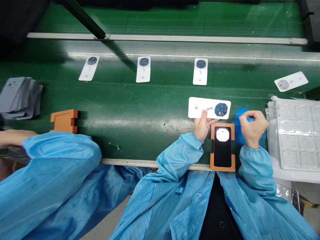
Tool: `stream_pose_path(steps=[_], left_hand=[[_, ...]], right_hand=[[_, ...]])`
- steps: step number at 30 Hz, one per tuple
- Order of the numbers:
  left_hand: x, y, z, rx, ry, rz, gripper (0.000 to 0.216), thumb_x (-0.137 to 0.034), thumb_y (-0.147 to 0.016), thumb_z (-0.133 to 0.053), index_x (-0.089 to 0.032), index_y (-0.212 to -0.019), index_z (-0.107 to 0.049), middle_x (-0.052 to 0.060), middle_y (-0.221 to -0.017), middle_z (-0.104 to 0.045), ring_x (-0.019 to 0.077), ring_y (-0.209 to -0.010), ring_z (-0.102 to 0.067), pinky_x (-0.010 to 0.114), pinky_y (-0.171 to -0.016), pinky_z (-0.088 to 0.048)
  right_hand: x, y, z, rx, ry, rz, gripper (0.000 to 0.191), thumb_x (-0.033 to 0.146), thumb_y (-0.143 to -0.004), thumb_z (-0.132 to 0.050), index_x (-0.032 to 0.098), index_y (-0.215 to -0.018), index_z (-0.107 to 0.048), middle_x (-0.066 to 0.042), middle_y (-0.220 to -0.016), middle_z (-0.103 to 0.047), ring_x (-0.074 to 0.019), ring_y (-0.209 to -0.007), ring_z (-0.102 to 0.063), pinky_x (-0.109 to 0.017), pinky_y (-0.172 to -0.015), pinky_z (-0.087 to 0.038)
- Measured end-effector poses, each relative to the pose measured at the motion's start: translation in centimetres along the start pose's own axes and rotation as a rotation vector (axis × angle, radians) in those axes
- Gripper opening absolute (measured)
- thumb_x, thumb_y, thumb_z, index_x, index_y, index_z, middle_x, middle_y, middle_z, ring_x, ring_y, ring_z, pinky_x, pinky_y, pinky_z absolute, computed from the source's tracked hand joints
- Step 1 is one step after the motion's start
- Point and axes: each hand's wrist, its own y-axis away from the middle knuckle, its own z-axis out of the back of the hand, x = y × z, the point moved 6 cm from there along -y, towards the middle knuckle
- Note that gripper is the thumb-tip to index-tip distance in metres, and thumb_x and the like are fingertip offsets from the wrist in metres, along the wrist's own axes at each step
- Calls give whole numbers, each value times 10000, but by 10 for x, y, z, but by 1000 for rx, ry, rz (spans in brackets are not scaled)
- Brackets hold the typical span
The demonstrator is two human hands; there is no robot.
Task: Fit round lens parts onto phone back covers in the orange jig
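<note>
My left hand (201,127) grips a white phone back cover (195,108) by its lower edge, thumb on top and fingers beneath. The cover lies sideways, with a dark round camera area (221,109) at its right end. Just below it, an orange fixture (213,163) at the belt's near edge holds a black phone-shaped plate (222,153) with a white round patch at its top. To the right, my right hand (254,129) is closed in a pinch above crumpled blue plastic (239,128). What its fingertips hold, if anything, is too small to make out.
Several similar white covers (143,74) lie spaced along the green belt (125,106). Clear compartment trays (297,133) are stacked at right. A co-worker's sleeve (62,153) is at left, near another orange fixture (64,121) and a pile of grey panels (17,100).
</note>
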Motion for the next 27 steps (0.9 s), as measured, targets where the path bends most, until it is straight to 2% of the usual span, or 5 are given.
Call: stream_pose_path(steps=[4, 6, 9, 13, 27], left_hand=[[-19, -8, 6, -44, 73, -12, 668, -580, -945, -627, -205, -1481, -491, 154, -1397, -656, 317, -1202, -698, 511, -1001, -599], [-19, -4, 3, -10, 42, -43, 697, -600, -921, -651, -219, -1484, -494, 141, -1407, -652, 329, -1234, -679, 520, -1006, -597], [-9, 10, -6, 70, -87, -134, 701, -659, -886, -654, -206, -1416, -586, 121, -1371, -679, 336, -1272, -653, 517, -1054, -576], [1, 25, -8, 111, -395, -299, 550, -633, -936, -594, -193, -1232, -738, 93, -1332, -711, 300, -1346, -602, 459, -1224, -426], [-4, 34, -22, 299, -591, -425, 582, -593, -1014, -447, -200, -1400, -636, 91, -1473, -613, 272, -1388, -564, 443, -1250, -372]], right_hand=[[-51, -6, 26, 79, 173, -171, 73, 209, -684, -663, 217, -623, -622, -19, -653, -638, -203, -597, -566, -392, -669, -500], [-34, 0, 28, 92, 109, -81, 65, 223, -749, -645, 214, -684, -643, -30, -704, -665, -203, -625, -596, -379, -671, -510], [24, 15, 12, 156, -52, 137, 84, 284, -867, -630, 213, -843, -667, -49, -829, -711, -207, -741, -664, -353, -708, -545], [79, 28, -12, 147, -68, 280, 164, 324, -935, -605, 188, -993, -678, -92, -936, -743, -228, -844, -701, -345, -730, -557], [74, 33, -23, 118, -93, 173, 184, 237, -939, -529, 190, -914, -705, -77, -905, -762, -208, -790, -717, -327, -719, -549]])
